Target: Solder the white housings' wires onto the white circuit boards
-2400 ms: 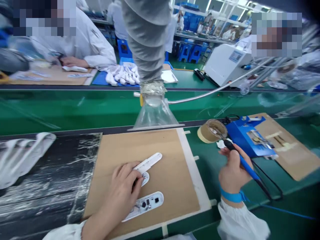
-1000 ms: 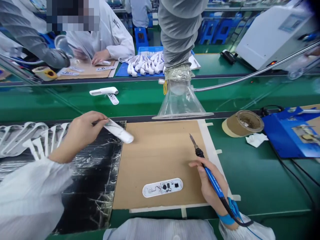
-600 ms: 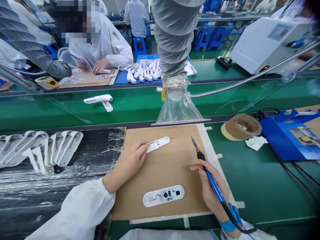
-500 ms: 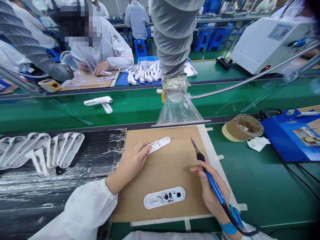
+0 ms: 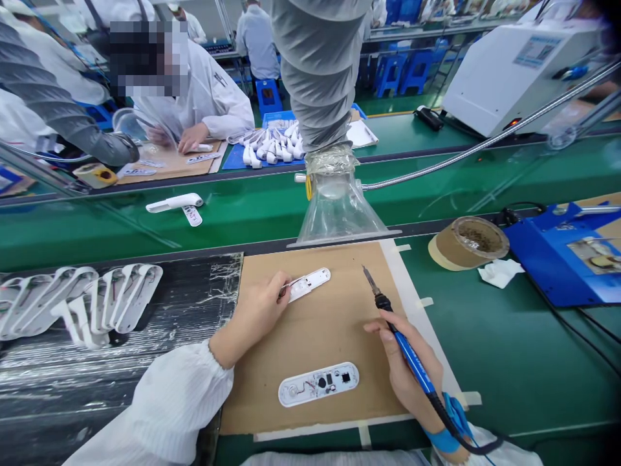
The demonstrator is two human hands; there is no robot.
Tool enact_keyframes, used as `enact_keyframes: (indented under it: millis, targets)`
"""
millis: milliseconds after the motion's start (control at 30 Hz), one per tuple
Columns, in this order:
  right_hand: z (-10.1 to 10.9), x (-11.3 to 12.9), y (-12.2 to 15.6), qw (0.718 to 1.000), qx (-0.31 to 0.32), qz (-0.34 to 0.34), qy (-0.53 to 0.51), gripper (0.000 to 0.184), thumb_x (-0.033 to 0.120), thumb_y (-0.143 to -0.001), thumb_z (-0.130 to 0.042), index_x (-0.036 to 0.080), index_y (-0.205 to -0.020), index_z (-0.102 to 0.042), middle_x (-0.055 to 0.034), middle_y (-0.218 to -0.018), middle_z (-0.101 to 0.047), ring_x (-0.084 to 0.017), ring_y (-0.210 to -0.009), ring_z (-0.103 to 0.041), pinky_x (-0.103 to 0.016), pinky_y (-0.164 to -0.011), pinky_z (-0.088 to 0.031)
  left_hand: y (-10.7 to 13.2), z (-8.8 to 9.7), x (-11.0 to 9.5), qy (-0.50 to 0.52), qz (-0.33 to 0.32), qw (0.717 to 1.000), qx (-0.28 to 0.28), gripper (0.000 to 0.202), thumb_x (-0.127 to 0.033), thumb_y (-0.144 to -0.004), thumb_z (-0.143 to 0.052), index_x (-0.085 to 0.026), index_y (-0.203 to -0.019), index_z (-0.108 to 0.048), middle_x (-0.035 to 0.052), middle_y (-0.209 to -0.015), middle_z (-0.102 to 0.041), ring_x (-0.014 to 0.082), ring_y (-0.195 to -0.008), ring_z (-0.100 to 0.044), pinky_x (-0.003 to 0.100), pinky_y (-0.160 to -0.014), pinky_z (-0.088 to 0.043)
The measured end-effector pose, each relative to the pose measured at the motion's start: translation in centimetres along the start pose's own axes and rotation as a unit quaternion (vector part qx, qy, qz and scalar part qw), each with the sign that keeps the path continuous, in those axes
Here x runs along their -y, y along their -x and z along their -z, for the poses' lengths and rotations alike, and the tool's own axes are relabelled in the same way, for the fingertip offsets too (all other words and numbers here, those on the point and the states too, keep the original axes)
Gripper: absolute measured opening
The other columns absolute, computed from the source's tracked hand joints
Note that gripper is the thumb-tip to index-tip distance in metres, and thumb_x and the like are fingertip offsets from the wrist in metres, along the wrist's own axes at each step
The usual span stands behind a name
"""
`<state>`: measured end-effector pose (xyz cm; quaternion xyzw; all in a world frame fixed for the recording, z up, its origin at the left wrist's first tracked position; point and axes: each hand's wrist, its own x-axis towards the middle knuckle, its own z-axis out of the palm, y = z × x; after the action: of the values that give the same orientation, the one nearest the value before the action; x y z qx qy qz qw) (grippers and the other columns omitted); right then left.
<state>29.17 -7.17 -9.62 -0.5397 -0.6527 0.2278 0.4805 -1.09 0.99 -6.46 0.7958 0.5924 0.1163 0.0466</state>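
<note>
A narrow white plastic shell (image 5: 314,281) with small parts inside lies slanted at the upper middle of the cardboard mat (image 5: 334,330). My left hand (image 5: 259,304) is closed at its left end, which the fingers cover. A thin dark bit shows by the fingertips; whether they also pinch a wire is unclear. In my right hand (image 5: 412,372) is a blue-handled soldering iron (image 5: 411,355), held like a pen. Its tip points up and away, to the right of the shell and apart from it. Nearer me lies a rounded white cover (image 5: 319,384) with electronics and thin wires.
White shells (image 5: 130,298) stand in a row on the dark wrapped surface at left. A clear extraction hood (image 5: 339,217) hangs beyond the mat. To the right are a round tub (image 5: 468,243), a white wipe (image 5: 501,273) and a blue unit (image 5: 557,259). A co-worker (image 5: 194,97) sits opposite.
My left fingers have drawn in from lying over the shell to a tighter grip at its left end. The soldering iron has shifted slightly left. The view has turned a little.
</note>
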Motion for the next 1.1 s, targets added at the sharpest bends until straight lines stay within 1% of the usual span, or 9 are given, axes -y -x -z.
enact_keyframes:
  millis: [100, 200, 300, 400, 633, 733, 833, 933, 1100]
  targets:
    - [-0.1, 0.3, -0.3, 1.0, -0.003, 0.002, 0.0, 0.026, 0.027, -0.11, -0.059, 0.033, -0.133, -0.069, 0.0019, -0.104, -0.087, -0.02, -0.1, -0.085, -0.027, -0.083, -0.07, -0.5, 0.2, -0.9, -0.048, 0.033, 0.998, 0.036, 0.017, -0.018, -0.102, -0.058, -0.022, -0.114, -0.068, 0.0051, -0.095, -0.082, 0.0251, -0.082, -0.08, 0.029, -0.061, -0.046]
    - [-0.2, 0.6, -0.5, 1.0, -0.012, -0.008, -0.008, 0.024, 0.027, -0.109, -0.06, 0.033, -0.13, -0.071, 0.0012, -0.103, -0.087, -0.021, -0.098, -0.085, -0.029, -0.082, -0.07, -0.8, 0.3, -1.6, -0.044, 0.035, 0.998, 0.042, 0.024, -0.016, -0.1, -0.058, -0.021, -0.119, -0.071, 0.0072, -0.096, -0.084, 0.0277, -0.083, -0.081, 0.031, -0.063, -0.049]
    - [-0.2, 1.0, -0.9, 0.999, -0.016, -0.024, -0.022, 0.024, 0.028, -0.108, -0.062, 0.033, -0.13, -0.07, 0.0, -0.106, -0.086, -0.022, -0.1, -0.085, -0.032, -0.084, -0.07, -0.7, 0.7, -2.5, 0.038, 0.022, 0.998, 0.051, 0.03, -0.014, -0.097, -0.058, -0.024, -0.12, -0.073, 0.005, -0.099, -0.085, 0.0265, -0.083, -0.081, 0.031, -0.065, -0.052]
    - [-0.4, 1.5, -1.5, 0.999, -0.017, -0.032, -0.031, 0.028, 0.029, -0.107, -0.065, 0.033, -0.135, -0.068, -0.0015, -0.112, -0.085, -0.023, -0.106, -0.083, -0.035, -0.09, -0.069, -0.5, 1.2, -3.8, 0.148, 0.016, 0.985, 0.091, 0.032, -0.015, -0.095, -0.056, -0.026, -0.118, -0.076, 0.0016, -0.098, -0.085, 0.0224, -0.076, -0.079, 0.03, -0.066, -0.052]
    - [-1.3, 1.1, -3.6, 0.996, 0.078, -0.023, -0.033, 0.037, 0.034, -0.106, -0.066, 0.034, -0.143, -0.063, -0.0067, -0.141, -0.075, -0.029, -0.131, -0.072, -0.047, -0.111, -0.062, -0.4, 1.2, -6.3, 0.282, 0.006, 0.942, 0.184, 0.027, -0.021, -0.093, -0.057, -0.024, -0.111, -0.077, -0.0009, -0.089, -0.082, 0.0173, -0.066, -0.071, 0.028, -0.061, -0.049]
    - [-1.4, 0.5, -3.4, 0.989, 0.108, -0.067, -0.077, 0.036, 0.037, -0.106, -0.067, 0.034, -0.142, -0.064, -0.0056, -0.134, -0.078, -0.026, -0.125, -0.076, -0.041, -0.104, -0.065, -0.6, 1.2, -6.4, 0.296, -0.022, 0.934, 0.201, 0.029, -0.017, -0.091, -0.056, -0.024, -0.11, -0.077, -0.001, -0.097, -0.083, 0.0174, -0.074, -0.074, 0.028, -0.068, -0.053]
    - [-1.6, 0.2, -3.0, 0.981, 0.091, -0.124, -0.122, 0.03, 0.041, -0.105, -0.067, 0.032, -0.134, -0.066, -0.0043, -0.118, -0.081, -0.023, -0.111, -0.08, -0.035, -0.092, -0.067, -0.9, 1.1, -6.5, 0.283, -0.052, 0.939, 0.187, 0.024, -0.02, -0.096, -0.058, -0.025, -0.11, -0.077, -0.001, -0.103, -0.085, 0.0181, -0.08, -0.077, 0.029, -0.074, -0.055]
    - [-2.0, 0.2, -2.7, 0.974, 0.064, -0.155, -0.15, 0.029, 0.045, -0.103, -0.07, 0.029, -0.127, -0.068, -0.0051, -0.109, -0.081, -0.023, -0.098, -0.08, -0.034, -0.086, -0.067, -1.0, 0.8, -6.6, 0.231, -0.078, 0.956, 0.161, 0.021, -0.022, -0.101, -0.057, -0.024, -0.105, -0.077, 0.0, -0.097, -0.084, 0.0193, -0.076, -0.077, 0.03, -0.071, -0.055]
    - [-2.3, 0.0, -2.8, 0.961, 0.064, -0.195, -0.185, 0.033, 0.048, -0.102, -0.071, 0.028, -0.128, -0.066, -0.0037, -0.102, -0.079, -0.016, -0.066, -0.071, -0.029, -0.06, -0.062, -0.7, 0.4, -6.6, 0.135, -0.14, 0.974, 0.113, 0.024, -0.017, -0.102, -0.053, -0.021, -0.104, -0.076, 0.0032, -0.096, -0.084, 0.022, -0.078, -0.079, 0.032, -0.071, -0.057]
